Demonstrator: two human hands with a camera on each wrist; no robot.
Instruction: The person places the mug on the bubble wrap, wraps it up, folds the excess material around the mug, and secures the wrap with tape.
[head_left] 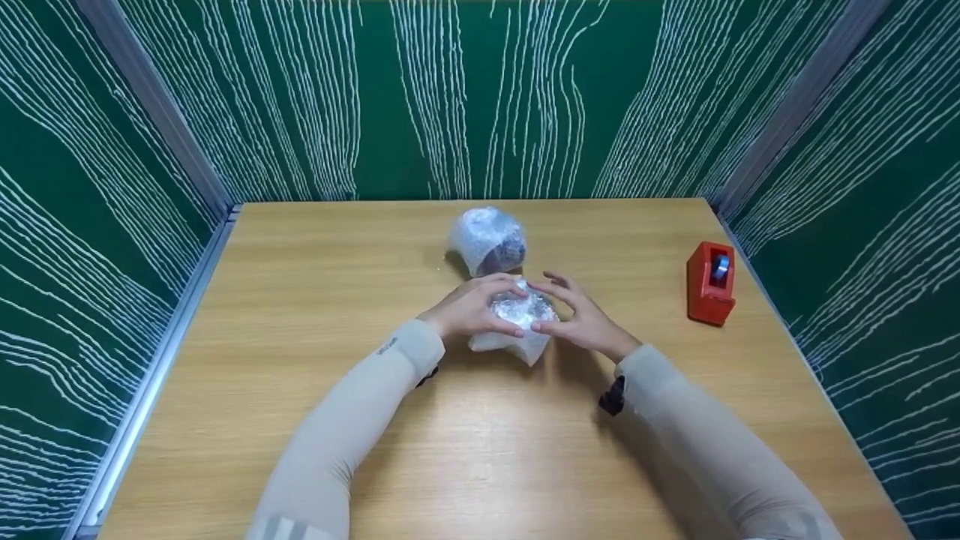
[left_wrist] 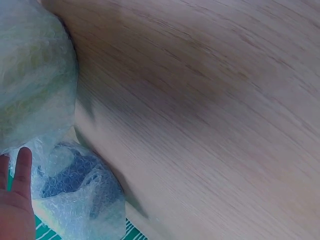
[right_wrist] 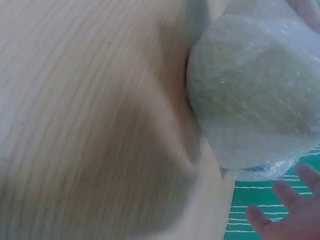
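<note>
A bundle in bubble wrap (head_left: 523, 309) is on the table between my hands, something yellowish-green showing dimly through the wrap (right_wrist: 250, 90). My left hand (head_left: 480, 306) holds its left side, thumb in front and fingers behind. My right hand (head_left: 581, 315) is at its right side, with the fingers spread and, in the right wrist view, apart from the wrap. Just behind stands a second bubble-wrapped bundle (head_left: 487, 240), with a dark blue thing (left_wrist: 67, 175) inside. What exactly either wrap contains cannot be made out.
A red tape dispenser (head_left: 709, 285) with a roll of tape stands at the right of the wooden table (head_left: 337, 300). Green panels (head_left: 375, 97) with white wavy lines enclose the table at the back and both sides.
</note>
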